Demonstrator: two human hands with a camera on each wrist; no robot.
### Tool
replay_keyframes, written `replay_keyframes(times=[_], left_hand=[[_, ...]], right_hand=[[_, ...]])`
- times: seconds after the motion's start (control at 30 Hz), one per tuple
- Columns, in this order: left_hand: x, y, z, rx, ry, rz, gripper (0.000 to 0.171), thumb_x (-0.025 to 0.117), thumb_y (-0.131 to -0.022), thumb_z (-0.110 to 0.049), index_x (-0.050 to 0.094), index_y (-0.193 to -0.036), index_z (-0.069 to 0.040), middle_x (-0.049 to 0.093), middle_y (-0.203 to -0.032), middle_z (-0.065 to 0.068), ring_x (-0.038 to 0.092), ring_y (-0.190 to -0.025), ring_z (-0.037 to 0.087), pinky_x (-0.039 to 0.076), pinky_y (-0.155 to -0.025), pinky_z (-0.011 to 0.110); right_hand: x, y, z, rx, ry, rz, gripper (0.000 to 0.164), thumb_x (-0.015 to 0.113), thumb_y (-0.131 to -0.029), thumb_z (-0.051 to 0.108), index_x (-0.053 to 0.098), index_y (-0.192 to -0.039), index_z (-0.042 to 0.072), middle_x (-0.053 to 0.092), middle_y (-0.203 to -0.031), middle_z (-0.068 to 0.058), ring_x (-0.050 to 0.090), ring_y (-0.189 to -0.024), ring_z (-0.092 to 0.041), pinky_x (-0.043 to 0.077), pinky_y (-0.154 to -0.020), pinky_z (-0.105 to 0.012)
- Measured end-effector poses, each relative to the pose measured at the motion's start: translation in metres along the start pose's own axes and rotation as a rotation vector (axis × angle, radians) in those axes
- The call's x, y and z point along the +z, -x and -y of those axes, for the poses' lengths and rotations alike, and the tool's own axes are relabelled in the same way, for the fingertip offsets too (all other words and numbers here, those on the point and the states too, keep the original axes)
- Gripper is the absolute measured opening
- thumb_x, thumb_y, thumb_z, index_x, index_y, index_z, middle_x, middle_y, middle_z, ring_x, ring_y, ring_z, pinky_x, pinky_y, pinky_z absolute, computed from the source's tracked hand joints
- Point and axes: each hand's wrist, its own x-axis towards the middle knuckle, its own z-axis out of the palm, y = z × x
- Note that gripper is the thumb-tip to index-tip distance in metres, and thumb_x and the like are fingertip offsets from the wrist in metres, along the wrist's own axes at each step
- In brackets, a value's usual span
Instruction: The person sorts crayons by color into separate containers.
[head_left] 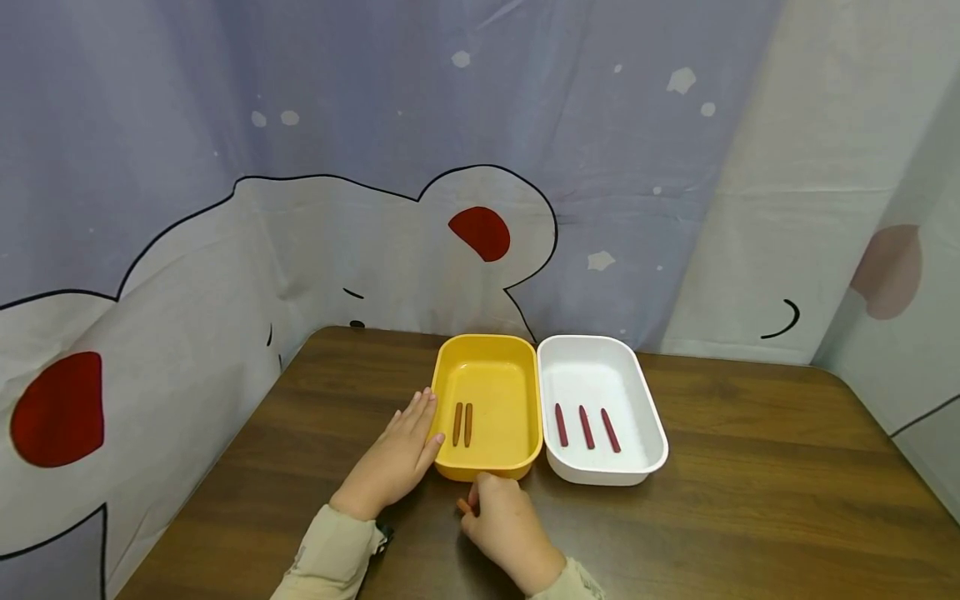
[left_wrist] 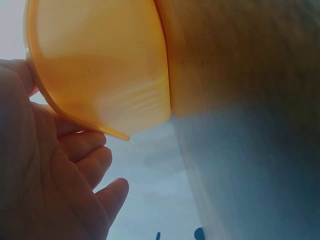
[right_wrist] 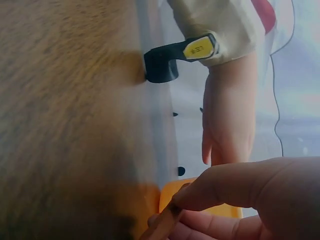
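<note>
My left hand [head_left: 396, 458] lies along the left rim of a yellow tray [head_left: 487, 342], its fingers fairly straight and touching the edge. In the left wrist view the fingers of that hand [left_wrist: 95, 155] stand against the tray's outer wall [left_wrist: 100, 65]. Just in front of the tray's near side, my right hand [head_left: 510, 525] pinches a brown crayon [head_left: 464, 506] between thumb and fingers. The right wrist view shows this crayon [right_wrist: 165, 222] close up, partly covered by the fingertips. Two brown crayons [head_left: 468, 425] lie side by side inside the yellow tray, towards its left.
A white tray [head_left: 655, 417] stands against the yellow tray's right side, with three dark red crayons [head_left: 587, 427] spread inside it. Both are on a brown wooden table [head_left: 750, 467]. Behind and beside the table hangs a printed curtain [head_left: 615, 167].
</note>
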Motion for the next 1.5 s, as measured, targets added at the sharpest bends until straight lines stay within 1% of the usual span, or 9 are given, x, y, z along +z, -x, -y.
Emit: replay_keyframes(times=[0.2,0.5,0.77,0.9,1.0,1.2,1.33,1.4,1.5], left_hand=[[-0.001,0.000,0.000,-0.004,0.005,-0.001,0.061,0.033,-0.102,-0.040,0.021,-0.148,0.000,0.016,-0.154,0.013,0.014,-0.142,0.024,0.022,-0.111,0.049],[-0.001,0.000,0.000,-0.003,0.012,-0.003,0.063,0.031,-0.102,-0.042,0.021,-0.148,0.000,0.016,-0.154,0.013,0.014,-0.142,0.024,0.022,-0.111,0.050],[0.001,0.001,0.001,0.004,0.006,-0.009,0.063,0.031,-0.102,-0.042,0.021,-0.148,0.000,0.018,-0.154,0.014,0.015,-0.141,0.024,0.023,-0.110,0.050],[0.001,0.000,0.001,0.005,0.007,-0.011,0.063,0.031,-0.102,-0.042,0.021,-0.148,0.000,0.018,-0.154,0.014,0.015,-0.141,0.024,0.023,-0.110,0.050],[0.001,0.000,0.001,0.004,0.005,-0.007,0.063,0.030,-0.102,-0.042,0.021,-0.148,-0.001,0.017,-0.154,0.014,0.015,-0.141,0.024,0.023,-0.111,0.049],[0.001,0.000,0.001,-0.003,0.005,0.002,0.063,0.030,-0.102,-0.042,0.020,-0.148,-0.001,0.015,-0.155,0.013,0.014,-0.141,0.024,0.022,-0.111,0.049],[0.001,0.000,0.001,-0.004,0.002,0.000,0.062,0.032,-0.102,-0.041,0.021,-0.148,-0.001,0.016,-0.154,0.013,0.014,-0.141,0.023,0.022,-0.111,0.049],[0.001,0.000,0.001,-0.002,-0.001,-0.003,0.062,0.032,-0.102,-0.041,0.021,-0.148,-0.001,0.017,-0.154,0.013,0.015,-0.141,0.023,0.022,-0.111,0.049],[0.001,0.001,0.001,0.001,-0.002,-0.009,0.061,0.033,-0.102,-0.040,0.022,-0.148,-0.001,0.018,-0.154,0.014,0.016,-0.141,0.024,0.023,-0.111,0.049]], right_hand=[[-0.008,0.000,0.000,-0.033,-0.022,0.010,0.019,0.073,-0.073,0.007,0.057,-0.067,0.013,0.048,-0.056,0.009,0.043,-0.047,-0.006,0.038,-0.043,-0.023],[-0.023,-0.003,0.001,-0.101,-0.176,0.024,0.011,0.071,-0.073,0.004,0.062,-0.071,0.009,0.055,-0.060,0.009,0.048,-0.052,-0.001,0.043,-0.048,-0.019],[-0.038,-0.006,-0.001,-0.030,-0.424,0.110,0.008,0.067,-0.075,0.003,0.064,-0.083,0.003,0.062,-0.066,0.002,0.054,-0.047,-0.008,0.048,-0.048,-0.024],[-0.043,-0.009,-0.003,-0.008,-0.504,0.130,0.013,0.068,-0.079,0.008,0.065,-0.089,0.001,0.065,-0.071,0.000,0.059,-0.055,-0.010,0.049,-0.054,-0.025],[-0.045,-0.012,-0.006,0.012,-0.599,0.151,0.018,0.068,-0.082,0.009,0.065,-0.095,-0.003,0.067,-0.075,-0.004,0.061,-0.062,-0.012,0.052,-0.058,-0.026],[-0.045,-0.024,-0.015,0.054,-0.789,0.176,0.023,0.066,-0.086,0.006,0.062,-0.103,-0.009,0.068,-0.084,-0.015,0.064,-0.070,-0.017,0.057,-0.066,-0.035],[-0.047,-0.033,-0.015,0.065,-0.829,0.140,0.026,0.067,-0.086,0.007,0.061,-0.106,-0.009,0.067,-0.090,-0.015,0.066,-0.077,-0.020,0.057,-0.068,-0.038],[-0.049,-0.039,-0.015,0.074,-0.823,0.113,0.027,0.068,-0.085,0.009,0.061,-0.105,-0.007,0.066,-0.090,-0.011,0.066,-0.079,-0.020,0.057,-0.068,-0.037],[-0.052,-0.047,-0.014,0.078,-0.793,0.071,0.026,0.069,-0.084,0.010,0.062,-0.105,-0.006,0.065,-0.088,-0.011,0.066,-0.077,-0.020,0.057,-0.067,-0.036]])
